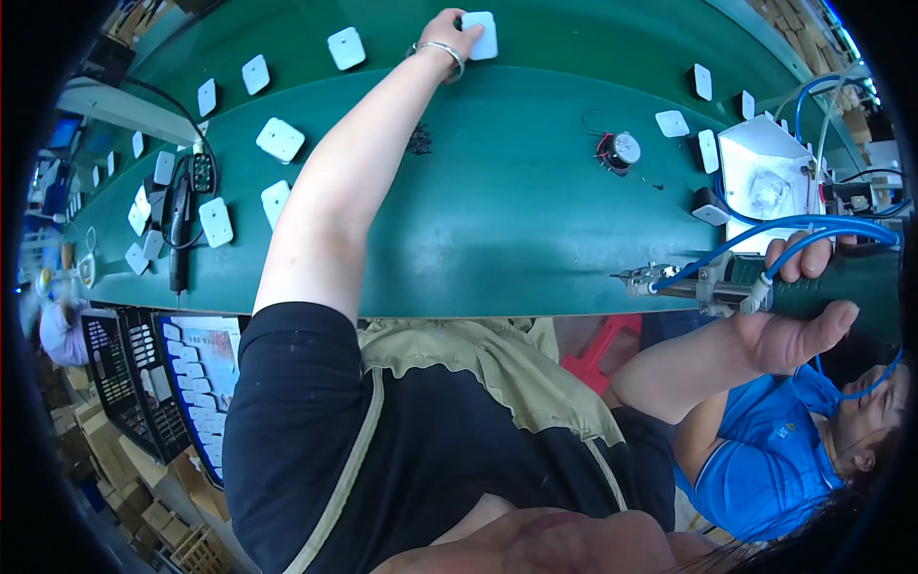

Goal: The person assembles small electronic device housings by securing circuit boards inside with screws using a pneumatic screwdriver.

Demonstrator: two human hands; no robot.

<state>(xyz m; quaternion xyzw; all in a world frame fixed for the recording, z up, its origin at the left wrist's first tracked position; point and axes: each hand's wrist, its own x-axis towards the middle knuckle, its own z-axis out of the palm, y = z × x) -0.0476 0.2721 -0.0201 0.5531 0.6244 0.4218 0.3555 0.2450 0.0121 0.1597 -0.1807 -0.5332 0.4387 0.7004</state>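
Note:
My left arm stretches to the far side of the green table, and my left hand [450,34] is closed on the edge of a white rounded-corner box [484,35]. Thumb and fingers grip its left side. At the right, my right hand [798,311] wraps round the dark green body of a hand-held power tool [732,290]. This tool has a metal nose pointing left over the table's near edge, with blue air hoses looping above it. Small dark screws [419,141] lie in a pile beside my left forearm.
Several white boxes [280,141] are spread over the table's left and far sides. A black electric screwdriver [179,225] lies at left. A round motor-like part with wires [624,148] and an open white carton [760,158] stand at right. A co-worker in blue [760,459] sits close on my right.

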